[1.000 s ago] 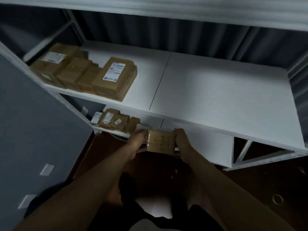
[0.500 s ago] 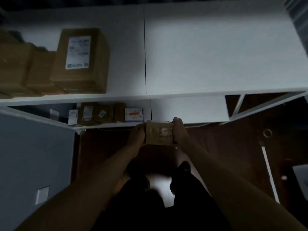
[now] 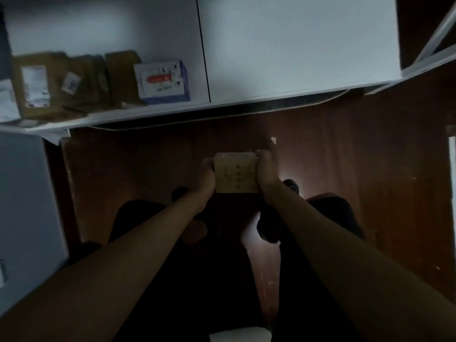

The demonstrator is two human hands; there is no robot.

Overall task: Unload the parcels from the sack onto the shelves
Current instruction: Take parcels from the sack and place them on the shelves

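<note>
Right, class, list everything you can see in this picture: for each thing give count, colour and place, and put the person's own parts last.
Held parcel: one, tan cardboard, between both hands above the floor, in front of the shelf.
Brown parcels: about three, blurred, some with white labels, in a row on the shelf's left end.
White box: one, white with red print and blue edges, on the shelf just right of the brown parcels.
Shelf: one, white, across the top.
Floor: dark reddish-brown wood, below the shelf.
Left hand: grips the parcel's left side.
Right hand: grips its right side.
</note>
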